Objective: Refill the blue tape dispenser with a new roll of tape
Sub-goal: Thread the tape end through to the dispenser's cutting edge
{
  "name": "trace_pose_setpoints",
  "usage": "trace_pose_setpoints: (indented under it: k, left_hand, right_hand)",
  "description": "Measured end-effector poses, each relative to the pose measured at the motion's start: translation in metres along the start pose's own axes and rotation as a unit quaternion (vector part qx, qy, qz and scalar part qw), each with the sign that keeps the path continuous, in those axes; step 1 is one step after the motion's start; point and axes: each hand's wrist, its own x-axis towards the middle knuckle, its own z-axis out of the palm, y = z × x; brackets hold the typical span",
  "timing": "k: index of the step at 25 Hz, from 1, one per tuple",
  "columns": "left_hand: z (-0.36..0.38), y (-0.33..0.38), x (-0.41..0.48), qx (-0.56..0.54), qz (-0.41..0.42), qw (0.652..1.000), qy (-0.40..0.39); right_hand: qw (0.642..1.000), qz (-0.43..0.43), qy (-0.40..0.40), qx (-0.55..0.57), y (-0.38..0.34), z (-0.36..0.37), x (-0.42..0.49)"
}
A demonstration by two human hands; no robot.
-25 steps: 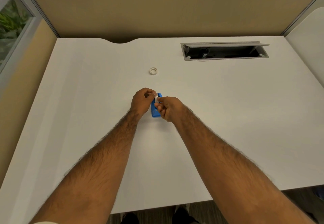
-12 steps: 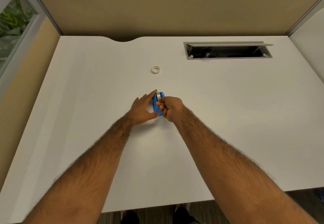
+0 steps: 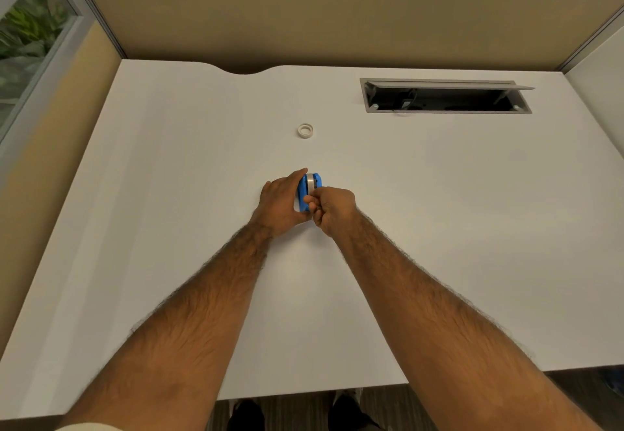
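The blue tape dispenser stands on the white desk at its middle, with a whitish roll of tape showing in its top. My left hand lies flat against the dispenser's left side, fingers extended along it. My right hand is curled at the dispenser's near right end, fingertips pinched at its front; what they pinch is hidden. A second small tape ring lies flat on the desk farther back.
An open cable tray slot is set into the desk at the back right. Tan partition walls close off the back and left. The desk's front edge runs just above my shoes.
My left hand went from pinching at the dispenser's top to lying flat along its left side. The tape roll now shows seated in the dispenser. My right hand stayed curled at the near end.
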Motion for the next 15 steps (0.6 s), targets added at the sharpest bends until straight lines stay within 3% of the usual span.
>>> trace_pose_setpoints:
  k: [15]
  left_hand:
    - [-0.001,0.005,-0.002,0.013,-0.024,1.0,-0.007]
  right_hand:
    - [0.998,-0.065,-0.002,0.026,0.028,-0.012,-0.016]
